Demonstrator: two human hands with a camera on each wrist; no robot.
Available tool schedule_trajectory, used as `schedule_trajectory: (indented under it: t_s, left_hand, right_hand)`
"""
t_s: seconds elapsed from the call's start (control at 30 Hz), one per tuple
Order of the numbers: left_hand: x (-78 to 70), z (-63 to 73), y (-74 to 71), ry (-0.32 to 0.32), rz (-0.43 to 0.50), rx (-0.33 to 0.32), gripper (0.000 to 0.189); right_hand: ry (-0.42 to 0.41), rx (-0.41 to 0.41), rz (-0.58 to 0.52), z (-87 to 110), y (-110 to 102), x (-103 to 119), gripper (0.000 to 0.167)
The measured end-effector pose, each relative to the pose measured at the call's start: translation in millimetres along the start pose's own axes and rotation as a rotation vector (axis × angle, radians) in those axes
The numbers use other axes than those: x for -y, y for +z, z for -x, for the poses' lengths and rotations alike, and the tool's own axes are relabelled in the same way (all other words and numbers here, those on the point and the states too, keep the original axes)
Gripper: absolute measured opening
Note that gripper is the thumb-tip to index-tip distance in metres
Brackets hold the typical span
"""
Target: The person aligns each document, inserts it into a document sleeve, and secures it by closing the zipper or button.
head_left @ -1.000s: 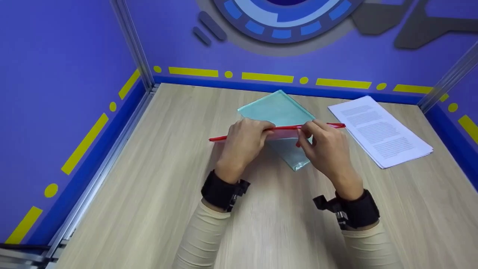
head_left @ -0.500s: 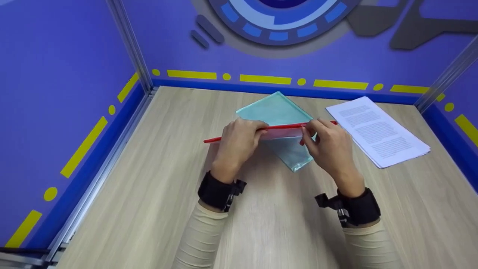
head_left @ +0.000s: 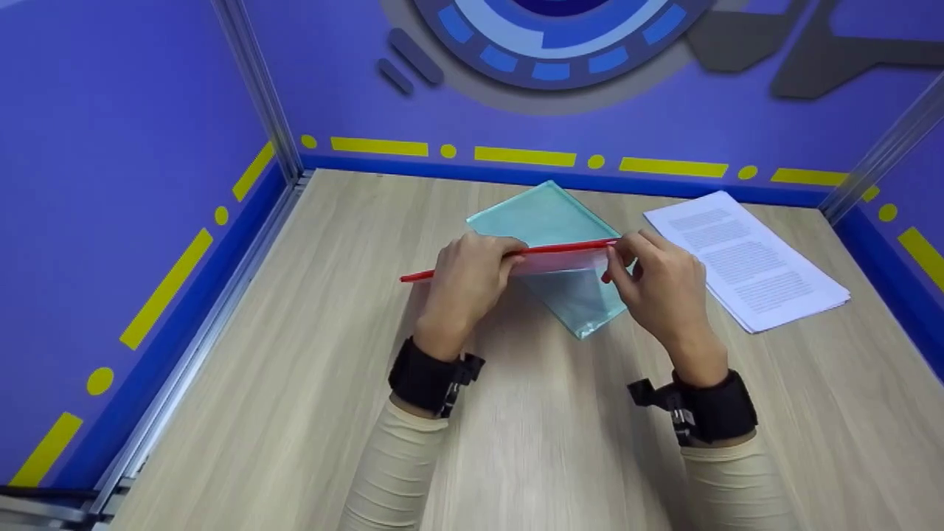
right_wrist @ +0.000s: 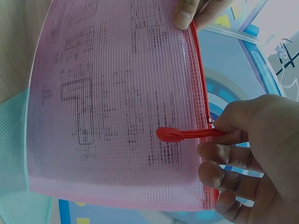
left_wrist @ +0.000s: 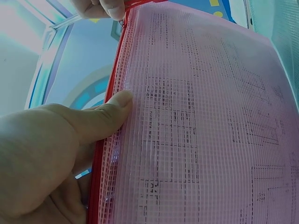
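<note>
A translucent pink mesh zip pouch (head_left: 560, 260) with a red zipper is held on edge above the table, its zipper edge upward. Printed sheets show through its side in both wrist views. My left hand (head_left: 466, 287) pinches the zipper edge left of the middle, thumb (left_wrist: 117, 105) on the near side. Near the right end, my right hand (head_left: 664, 287) pinches the red zipper pull (right_wrist: 170, 134), whose loose end sticks out over the pouch. Behind and beneath lies a teal mesh pouch (head_left: 542, 214) on the table, partly hidden by the pink one.
A stack of printed paper (head_left: 752, 265) lies at the right on the wood-grain table (head_left: 317, 332). Blue panels (head_left: 369, 103) with metal corner posts stand along the back and sides.
My right hand has slid rightward along the zipper with the pull, toward the pouch's right end. The left hand keeps its grip, shifting slightly left in view with the pouch.
</note>
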State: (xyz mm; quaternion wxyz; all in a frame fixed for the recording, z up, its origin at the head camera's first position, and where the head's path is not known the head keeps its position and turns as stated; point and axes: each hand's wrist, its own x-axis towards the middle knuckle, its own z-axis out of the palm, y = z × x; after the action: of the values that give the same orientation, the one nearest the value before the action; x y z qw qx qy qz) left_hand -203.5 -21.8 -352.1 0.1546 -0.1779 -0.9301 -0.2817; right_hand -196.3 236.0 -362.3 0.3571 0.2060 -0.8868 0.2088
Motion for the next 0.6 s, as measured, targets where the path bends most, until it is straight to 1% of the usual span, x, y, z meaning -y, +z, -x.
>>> schedule_trajectory:
  t_s: [0.13, 0.33, 0.47, 0.6]
  left_hand:
    - [-0.2, 0.4, -1.2, -0.008, 0.005, -0.002, 0.034]
    - [-0.3, 0.9, -2.1, -0.025, 0.006, -0.005, 0.034]
    - [0.1, 1.3, -2.3, -0.024, 0.007, -0.006, 0.035]
    - [0.8, 1.7, -3.4, -0.022, 0.006, -0.014, 0.036]
  right_hand:
    - [0.009, -0.007, 0.008, -0.7, -3.0, -3.2, 0.014]
    - [0.046, -0.031, 0.024, -0.8, -7.8, -7.8, 0.012]
    - [0.06, -0.039, 0.037, -1.2, -8.6, -9.4, 0.014]
    - [0.076, -0.069, 0.056, -1.2, -9.5, -12.3, 0.014]
